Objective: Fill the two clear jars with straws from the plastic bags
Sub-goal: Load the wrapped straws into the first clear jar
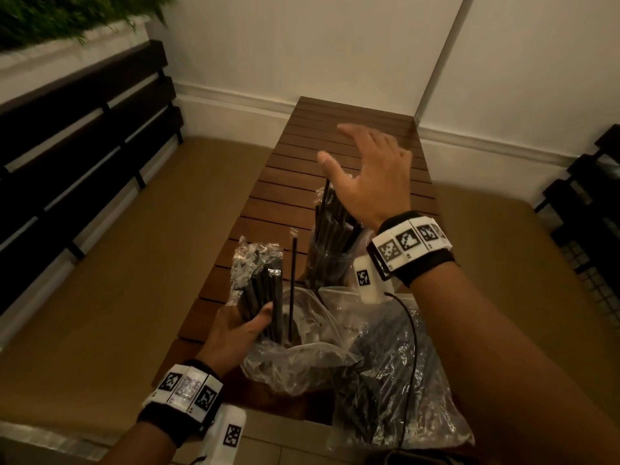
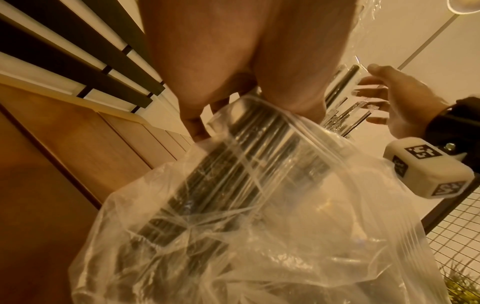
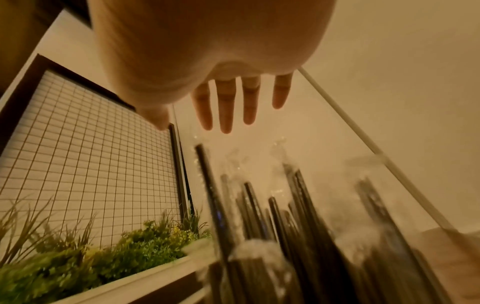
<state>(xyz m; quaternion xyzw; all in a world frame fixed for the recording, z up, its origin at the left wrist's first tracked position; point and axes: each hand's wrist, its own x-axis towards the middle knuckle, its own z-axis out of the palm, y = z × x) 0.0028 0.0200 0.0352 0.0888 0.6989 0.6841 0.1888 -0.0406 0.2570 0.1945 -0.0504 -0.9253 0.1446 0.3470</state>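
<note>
The head view looks steeply down from above onto the desk [image 1: 339, 169] and both hands. Each wrist view sits very close beneath its palm, facing up along the fingers [image 3: 226, 107]; both seemingly share the straws [image 2: 345, 115].

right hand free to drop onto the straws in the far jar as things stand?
Probably yes. The right hand hovers open and empty just above the straws standing in the far jar, with nothing between them. The left hand grips a separate bundle, off to the side.
</note>
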